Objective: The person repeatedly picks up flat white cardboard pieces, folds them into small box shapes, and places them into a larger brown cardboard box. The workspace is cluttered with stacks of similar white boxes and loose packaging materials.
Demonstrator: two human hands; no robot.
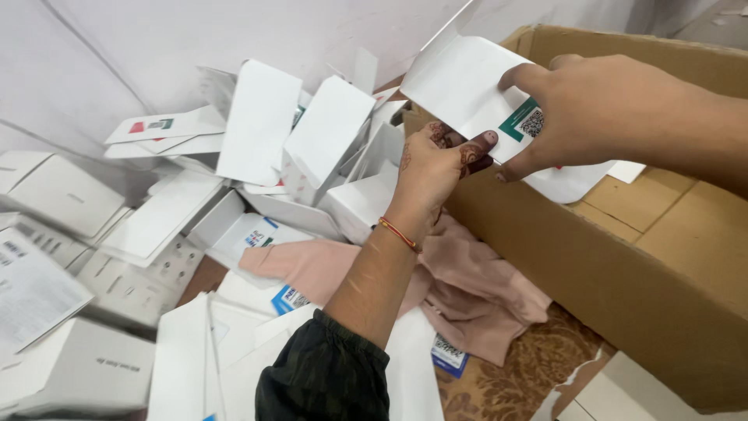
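Head view: left hand (436, 168) and right hand (604, 109) both pinch-closed on flat white carton (467, 86), at 1 o'clock above brown cardboard box (623, 273) rim. Step judged: folding carton. Next needs firm crease.

Flat white carton (475, 93), unfolded, held over the near rim of the big cardboard box. Plain white on the upper part; a teal-green patch with a small square code sits at its right side, partly under fingers. Lower edge ends in a rounded flap hanging inside the box. Tilted, top corner pointing up-left toward the wall. Left hand (436, 168) pinches its lower left edge; right hand (615, 109) grips its right side, thumb beneath.
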